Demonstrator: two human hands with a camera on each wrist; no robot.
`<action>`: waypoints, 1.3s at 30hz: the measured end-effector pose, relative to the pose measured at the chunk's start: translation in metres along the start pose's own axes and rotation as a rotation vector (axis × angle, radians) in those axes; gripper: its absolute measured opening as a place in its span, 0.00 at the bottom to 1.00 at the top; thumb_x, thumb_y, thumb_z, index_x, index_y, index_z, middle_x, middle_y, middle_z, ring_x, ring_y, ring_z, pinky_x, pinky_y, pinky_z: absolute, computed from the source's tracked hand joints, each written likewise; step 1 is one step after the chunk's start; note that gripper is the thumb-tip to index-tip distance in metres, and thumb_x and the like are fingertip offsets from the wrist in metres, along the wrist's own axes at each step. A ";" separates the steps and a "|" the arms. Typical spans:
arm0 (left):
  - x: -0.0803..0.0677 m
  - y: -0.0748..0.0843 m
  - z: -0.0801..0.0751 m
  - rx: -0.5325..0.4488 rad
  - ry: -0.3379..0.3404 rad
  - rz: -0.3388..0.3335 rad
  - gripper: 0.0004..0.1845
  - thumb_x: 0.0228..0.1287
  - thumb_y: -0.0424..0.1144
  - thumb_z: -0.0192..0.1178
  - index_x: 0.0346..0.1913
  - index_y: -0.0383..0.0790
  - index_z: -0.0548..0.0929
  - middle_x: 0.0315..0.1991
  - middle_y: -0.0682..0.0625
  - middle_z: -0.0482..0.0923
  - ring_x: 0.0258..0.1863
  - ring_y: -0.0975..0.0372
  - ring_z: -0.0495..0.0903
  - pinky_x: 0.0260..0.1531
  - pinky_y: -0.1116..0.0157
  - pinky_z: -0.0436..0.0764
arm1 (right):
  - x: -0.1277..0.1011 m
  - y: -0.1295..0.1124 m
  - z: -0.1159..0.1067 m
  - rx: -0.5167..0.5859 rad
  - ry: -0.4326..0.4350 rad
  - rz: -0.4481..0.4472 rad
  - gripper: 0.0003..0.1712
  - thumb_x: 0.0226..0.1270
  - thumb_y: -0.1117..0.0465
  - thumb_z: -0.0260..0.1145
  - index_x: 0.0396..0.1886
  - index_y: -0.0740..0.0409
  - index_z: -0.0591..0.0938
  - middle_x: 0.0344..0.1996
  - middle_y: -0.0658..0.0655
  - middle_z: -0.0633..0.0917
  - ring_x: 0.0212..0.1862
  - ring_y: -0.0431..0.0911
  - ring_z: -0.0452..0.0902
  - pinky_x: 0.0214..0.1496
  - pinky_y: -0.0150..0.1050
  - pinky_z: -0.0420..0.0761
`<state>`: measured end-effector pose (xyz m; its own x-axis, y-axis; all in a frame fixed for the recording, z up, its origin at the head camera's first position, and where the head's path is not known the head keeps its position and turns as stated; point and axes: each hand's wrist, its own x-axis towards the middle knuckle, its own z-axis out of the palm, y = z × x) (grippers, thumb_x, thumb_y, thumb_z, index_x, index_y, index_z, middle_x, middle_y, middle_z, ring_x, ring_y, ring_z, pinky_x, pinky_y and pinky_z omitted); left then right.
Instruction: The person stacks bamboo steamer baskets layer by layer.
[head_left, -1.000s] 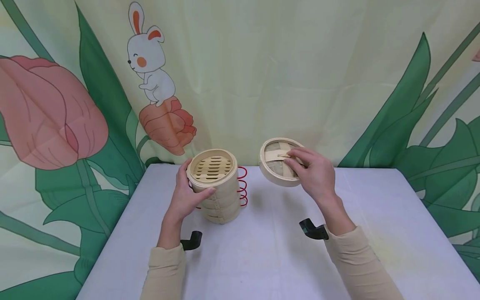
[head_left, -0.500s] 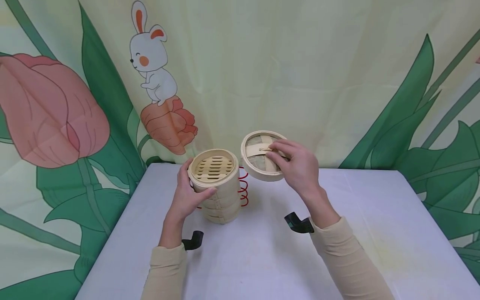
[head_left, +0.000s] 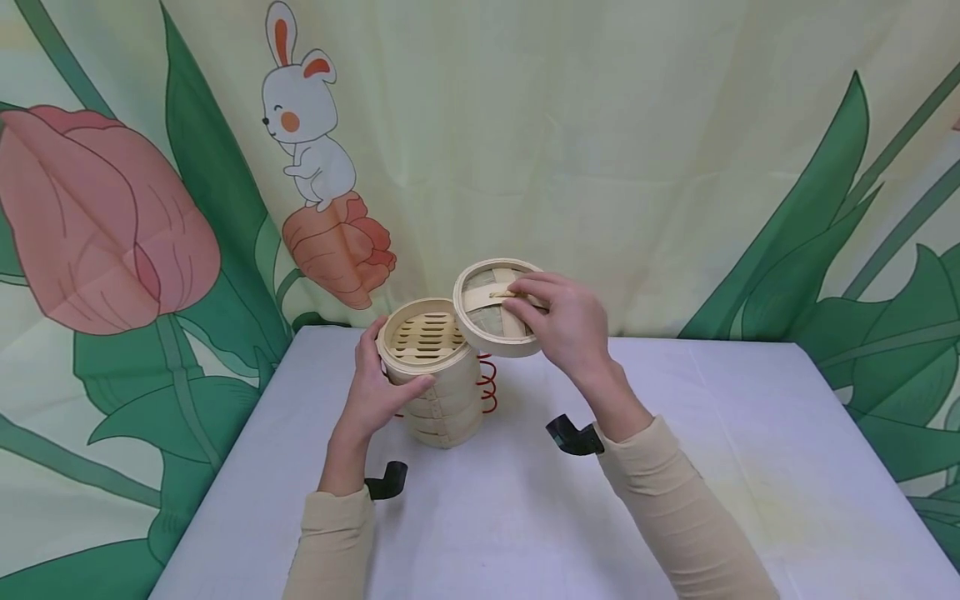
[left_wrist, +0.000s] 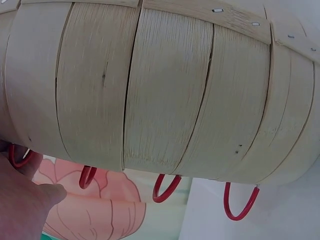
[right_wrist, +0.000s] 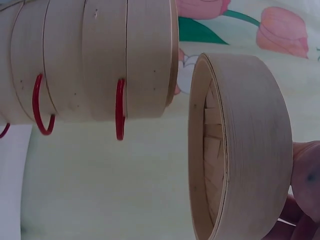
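A stack of bamboo steamer baskets (head_left: pixel 438 383) with red wire handles (head_left: pixel 487 385) stands on the white table (head_left: pixel 525 517). Its top tier is uncovered and shows a slatted floor. My left hand (head_left: pixel 378 387) grips the stack's left side. My right hand (head_left: pixel 558 325) holds the round woven bamboo lid (head_left: pixel 487 308) by its small top handle, tilted, just above and right of the stack's rim. The left wrist view is filled by the steamer wall (left_wrist: pixel 160 90). In the right wrist view the lid (right_wrist: pixel 240 150) hangs beside the stack (right_wrist: pixel 90 60), a small gap between them.
A printed curtain with a rabbit (head_left: pixel 307 133), tulips and green leaves hangs right behind the table's far edge. Black wrist-camera mounts (head_left: pixel 570 435) sit under both wrists. The tabletop stretches bare to the right and front.
My right hand has carried the lid leftward and slightly up, from well right of the stack to just over its right rim. The left hand and stack have stayed put.
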<state>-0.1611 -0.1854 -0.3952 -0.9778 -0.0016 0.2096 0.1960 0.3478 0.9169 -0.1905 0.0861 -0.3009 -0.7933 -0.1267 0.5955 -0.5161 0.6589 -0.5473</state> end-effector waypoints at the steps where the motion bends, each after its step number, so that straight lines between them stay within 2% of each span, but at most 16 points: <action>1: 0.000 0.000 0.000 0.000 0.000 0.002 0.62 0.49 0.43 0.79 0.79 0.43 0.46 0.74 0.40 0.46 0.74 0.50 0.51 0.70 0.43 0.54 | 0.001 -0.002 0.002 0.000 -0.007 0.003 0.10 0.59 0.56 0.78 0.39 0.53 0.92 0.45 0.49 0.89 0.53 0.47 0.83 0.49 0.47 0.80; 8: 0.000 0.000 0.000 0.002 -0.002 0.009 0.62 0.49 0.43 0.79 0.79 0.44 0.46 0.74 0.40 0.46 0.73 0.50 0.52 0.70 0.43 0.56 | 0.007 -0.014 0.015 -0.017 -0.034 0.000 0.09 0.60 0.55 0.77 0.39 0.51 0.92 0.45 0.49 0.89 0.53 0.47 0.83 0.48 0.47 0.81; 21: 0.001 -0.002 -0.002 0.022 -0.009 0.008 0.63 0.48 0.44 0.80 0.79 0.43 0.45 0.74 0.41 0.47 0.73 0.50 0.53 0.69 0.42 0.57 | 0.012 -0.040 0.044 -0.079 -0.061 -0.090 0.09 0.61 0.55 0.77 0.39 0.51 0.92 0.42 0.50 0.90 0.46 0.46 0.86 0.43 0.47 0.82; 31: 0.002 0.000 -0.002 0.036 -0.008 -0.006 0.62 0.48 0.44 0.80 0.79 0.44 0.46 0.73 0.41 0.47 0.72 0.49 0.53 0.68 0.41 0.57 | 0.011 -0.058 0.056 -0.146 -0.080 -0.130 0.09 0.61 0.52 0.76 0.39 0.49 0.93 0.41 0.49 0.90 0.42 0.45 0.87 0.38 0.45 0.81; 39: 0.001 0.000 -0.001 0.036 -0.003 -0.023 0.63 0.47 0.44 0.81 0.79 0.46 0.47 0.72 0.41 0.48 0.72 0.49 0.53 0.68 0.41 0.59 | 0.008 -0.064 0.064 -0.184 -0.099 -0.137 0.09 0.61 0.51 0.76 0.40 0.46 0.93 0.41 0.49 0.90 0.40 0.45 0.87 0.36 0.46 0.80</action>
<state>-0.1619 -0.1866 -0.3941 -0.9823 -0.0069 0.1870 0.1703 0.3809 0.9088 -0.1844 -0.0049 -0.2990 -0.7524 -0.2901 0.5914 -0.5606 0.7535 -0.3436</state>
